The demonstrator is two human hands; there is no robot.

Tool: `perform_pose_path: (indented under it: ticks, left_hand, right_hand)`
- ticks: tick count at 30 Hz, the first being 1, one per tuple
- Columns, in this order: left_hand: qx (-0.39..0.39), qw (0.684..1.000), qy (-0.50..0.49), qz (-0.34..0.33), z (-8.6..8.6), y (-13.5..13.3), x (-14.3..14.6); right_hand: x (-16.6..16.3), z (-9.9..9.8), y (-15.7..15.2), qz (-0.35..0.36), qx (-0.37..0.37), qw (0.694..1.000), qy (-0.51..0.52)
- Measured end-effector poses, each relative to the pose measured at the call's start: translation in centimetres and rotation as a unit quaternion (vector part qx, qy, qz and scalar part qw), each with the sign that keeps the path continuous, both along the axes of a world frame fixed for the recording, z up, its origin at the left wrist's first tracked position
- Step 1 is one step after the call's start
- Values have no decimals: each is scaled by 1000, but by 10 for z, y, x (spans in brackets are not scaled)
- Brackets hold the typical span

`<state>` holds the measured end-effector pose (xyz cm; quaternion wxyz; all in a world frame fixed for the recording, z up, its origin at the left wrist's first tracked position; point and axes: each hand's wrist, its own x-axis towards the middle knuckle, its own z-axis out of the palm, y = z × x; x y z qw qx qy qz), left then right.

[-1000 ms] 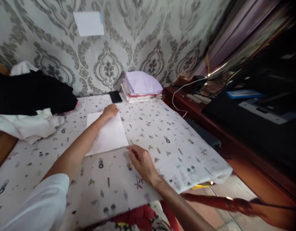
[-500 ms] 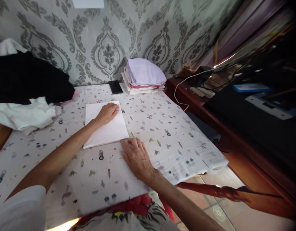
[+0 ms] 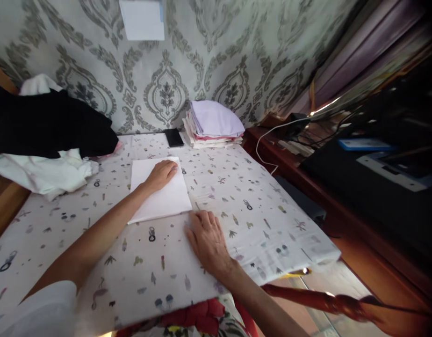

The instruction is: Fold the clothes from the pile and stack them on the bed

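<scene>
A folded white cloth lies flat on the patterned sheet that covers the table. My left hand rests palm down on its far right part, the fingers stretched towards the right edge. At the near right corner of the cloth is my right hand, palm down and fingers loosely bent and apart. Its fingertips are right by that corner; whether they touch the cloth I cannot tell. Neither hand grips anything that shows.
Behind the cloth lie a black phone and a stack of folded clothes with a lilac piece on top. Black clothing and crumpled white clothing are heaped at the left. A dark wooden desk with a white cable borders the right.
The view has tilted up, so everything sits lower and a little further right in the picture. My left hand stays on the cloth, and my right hand stays by its near corner.
</scene>
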<state>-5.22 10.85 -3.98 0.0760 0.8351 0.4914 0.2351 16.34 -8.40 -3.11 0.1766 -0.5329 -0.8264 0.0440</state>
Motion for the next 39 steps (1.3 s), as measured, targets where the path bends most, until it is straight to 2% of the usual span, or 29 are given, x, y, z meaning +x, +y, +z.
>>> perform_pose_path:
  ticks: [2, 4, 8, 15, 18, 20, 22, 24, 27, 28, 29, 31, 35, 37, 39]
  left_hand:
    - [-5, 1000, -11, 9, 3, 4, -7]
    - [-19, 999, 0, 44, 8, 12, -18]
    - [-91, 988, 46, 115, 22, 34, -48]
    - [-219, 972, 39, 74, 38, 67, -75]
    - [-267, 962, 8, 57, 46, 69, -79]
    - [-293, 954, -23, 54, 51, 64, -82]
    - [-314, 946, -52, 58, 55, 54, -85]
    - [-345, 931, -93, 77, 55, 41, -87]
    - [-422, 875, -201, 128, 49, 20, -84]
    - [-445, 853, -234, 141, 46, 14, -83]
    - [-462, 836, -259, 148, 44, 9, -82]
    - [-479, 818, -282, 148, 40, 1, -81]
    - [-485, 809, -306, 130, 46, -11, -73]
    - [-468, 823, -305, 106, 53, -17, -64]
    - [-404, 869, -267, 102, 61, -22, -52]
  right_hand:
    - [5, -3, 2, -3, 21, 999, 34]
    - [8, -7, 9, -29, 50, 997, 59]
    - [-1, -9, 35, -94, 57, 992, 60]
    - [-37, -12, 60, -96, 39, 991, 89]
    - [-40, -7, 65, -87, -34, 979, 179]
    - [-35, 0, 72, -88, -107, 951, 276]
    - [-25, 10, 83, -104, -161, 897, 398]
    - [-13, 19, 95, -136, -194, 807, 541]
    - [1, 28, 106, -184, -278, 654, 679]
    - [3, 30, 106, -195, -311, 622, 692]
    - [4, 30, 105, -199, -340, 603, 694]
    - [2, 29, 98, -196, -388, 593, 678]
    - [-2, 22, 88, -158, -445, 614, 633]
    - [2, 21, 90, -143, -435, 625, 632]
    - [14, 23, 95, -128, -402, 641, 641]
